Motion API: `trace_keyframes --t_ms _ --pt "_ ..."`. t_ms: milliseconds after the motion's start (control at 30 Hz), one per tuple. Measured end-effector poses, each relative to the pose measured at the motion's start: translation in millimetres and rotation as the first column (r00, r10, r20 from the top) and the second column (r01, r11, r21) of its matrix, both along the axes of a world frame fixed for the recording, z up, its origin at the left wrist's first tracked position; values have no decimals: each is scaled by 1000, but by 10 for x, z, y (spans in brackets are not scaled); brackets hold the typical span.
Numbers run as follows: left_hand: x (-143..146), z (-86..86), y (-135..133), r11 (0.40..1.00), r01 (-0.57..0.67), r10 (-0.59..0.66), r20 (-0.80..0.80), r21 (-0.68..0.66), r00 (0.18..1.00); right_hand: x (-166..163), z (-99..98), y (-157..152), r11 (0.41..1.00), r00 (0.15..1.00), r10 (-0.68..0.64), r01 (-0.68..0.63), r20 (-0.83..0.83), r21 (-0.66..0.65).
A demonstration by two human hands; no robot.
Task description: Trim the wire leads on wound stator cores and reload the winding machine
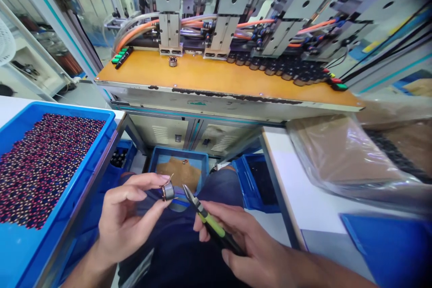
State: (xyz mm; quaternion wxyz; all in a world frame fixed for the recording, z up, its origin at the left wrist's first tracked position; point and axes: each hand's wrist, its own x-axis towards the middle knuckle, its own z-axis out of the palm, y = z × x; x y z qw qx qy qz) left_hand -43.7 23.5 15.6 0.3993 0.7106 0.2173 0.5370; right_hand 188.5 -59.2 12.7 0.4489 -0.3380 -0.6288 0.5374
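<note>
Pliers (212,223) (green-black) near small cylinder (168,191)

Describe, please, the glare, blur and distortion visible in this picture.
In the head view, glare streaks the clear plastic bag; the head view's right edge looks dark and smeared; wide-angle stretching seems to tilt the right-hand machine columns in the head view; there too, the pliers look fairly sharp.
</note>
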Motion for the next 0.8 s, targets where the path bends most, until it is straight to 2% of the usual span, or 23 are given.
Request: trace_keyframes --t_ms 233,400,800 --pt "-26 -37 -59 999 -32 32 -14 9 999 -64 66 46 997 997 74 -74 -35 -9" --pt "-51 -39 -71 999 -45 44 -21 -14 999 -102 99 73 996 995 73 -76 -69 -46" --pt "-74 -45 -61 1000 24 -24 -9 7 1000 -121 89 76 978 982 108 -132 -152 -163"
